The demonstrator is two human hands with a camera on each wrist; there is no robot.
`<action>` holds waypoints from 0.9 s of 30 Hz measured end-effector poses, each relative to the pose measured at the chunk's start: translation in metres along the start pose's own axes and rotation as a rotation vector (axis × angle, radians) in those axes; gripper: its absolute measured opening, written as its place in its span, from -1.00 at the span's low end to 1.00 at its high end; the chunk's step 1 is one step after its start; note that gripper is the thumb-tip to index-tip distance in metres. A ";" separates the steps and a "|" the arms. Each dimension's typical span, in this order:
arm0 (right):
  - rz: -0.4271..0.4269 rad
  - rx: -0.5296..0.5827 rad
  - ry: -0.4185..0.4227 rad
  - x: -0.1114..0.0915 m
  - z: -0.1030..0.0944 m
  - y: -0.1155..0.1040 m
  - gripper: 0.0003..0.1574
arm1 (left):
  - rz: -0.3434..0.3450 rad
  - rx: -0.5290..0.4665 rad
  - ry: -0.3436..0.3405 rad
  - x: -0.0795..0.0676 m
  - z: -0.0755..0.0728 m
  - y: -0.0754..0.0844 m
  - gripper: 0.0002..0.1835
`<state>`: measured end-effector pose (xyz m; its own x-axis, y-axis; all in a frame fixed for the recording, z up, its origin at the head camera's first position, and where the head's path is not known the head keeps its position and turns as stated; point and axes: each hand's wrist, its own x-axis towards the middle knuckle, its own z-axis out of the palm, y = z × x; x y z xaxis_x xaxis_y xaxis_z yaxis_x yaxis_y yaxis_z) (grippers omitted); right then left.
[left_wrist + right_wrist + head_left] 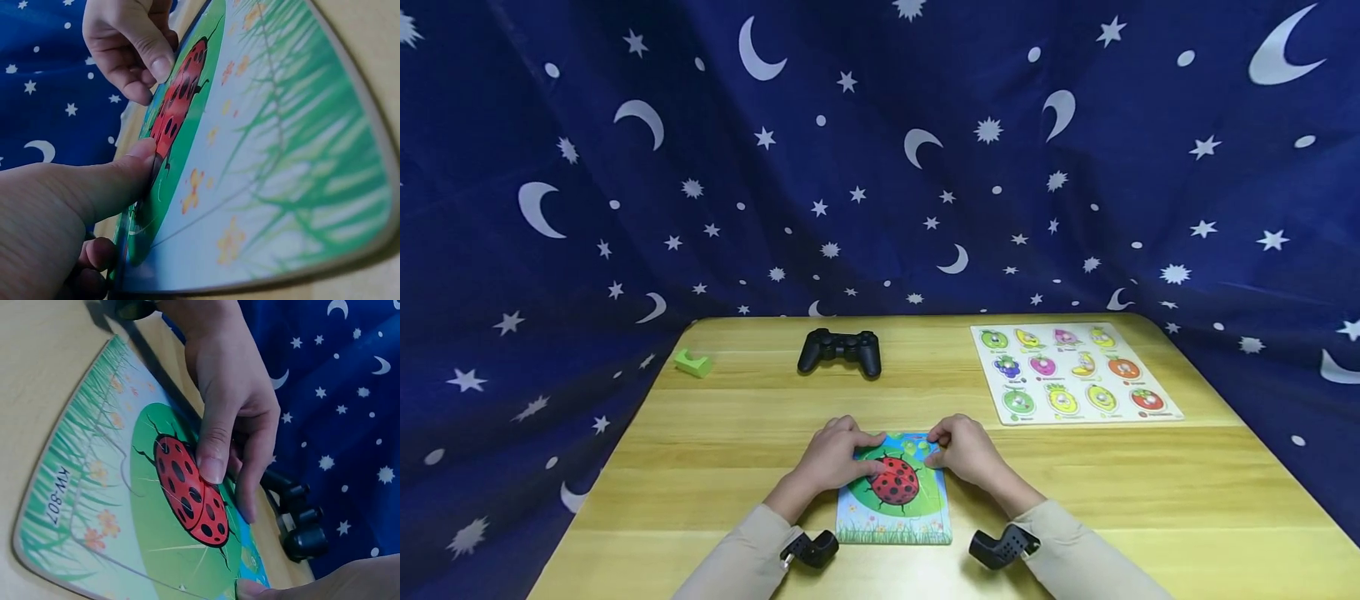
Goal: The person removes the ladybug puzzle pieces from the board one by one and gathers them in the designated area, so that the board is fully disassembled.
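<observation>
A ladybug jigsaw puzzle lies flat on the table between both hands, its grass border toward me. My left hand grips it at the upper left: the thumb presses on the red ladybug and the index finger reaches the far edge. At the upper right corner my right hand pinches the puzzle with thumb and curled index finger. In the left wrist view the ladybug sits between the two thumbs. Parts of the far edge are hidden under the fingers.
Beyond the puzzle lies a black game controller. A white fruit peg board is at the back right, and a small green block sits at the back left. A dark blue star-patterned curtain hangs behind the wooden table.
</observation>
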<state>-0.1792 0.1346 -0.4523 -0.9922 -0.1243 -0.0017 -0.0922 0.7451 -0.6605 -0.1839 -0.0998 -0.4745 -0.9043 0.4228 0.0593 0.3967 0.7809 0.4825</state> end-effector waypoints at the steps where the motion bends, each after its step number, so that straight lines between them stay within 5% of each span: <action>1: 0.006 0.009 -0.002 0.000 0.000 0.000 -0.67 | 0.001 -0.001 0.000 0.000 0.000 0.001 -0.43; 17: -0.051 0.192 -0.067 -0.005 -0.002 0.002 -0.53 | 0.006 0.003 0.011 0.000 0.000 -0.001 -0.43; 27: -0.169 0.063 -0.060 -0.009 -0.001 0.005 -0.51 | 0.015 -0.002 0.007 0.000 -0.001 -0.001 -0.44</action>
<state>-0.1706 0.1404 -0.4547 -0.9562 -0.2843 0.0696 -0.2498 0.6684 -0.7006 -0.1844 -0.1005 -0.4743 -0.8995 0.4309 0.0726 0.4097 0.7739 0.4829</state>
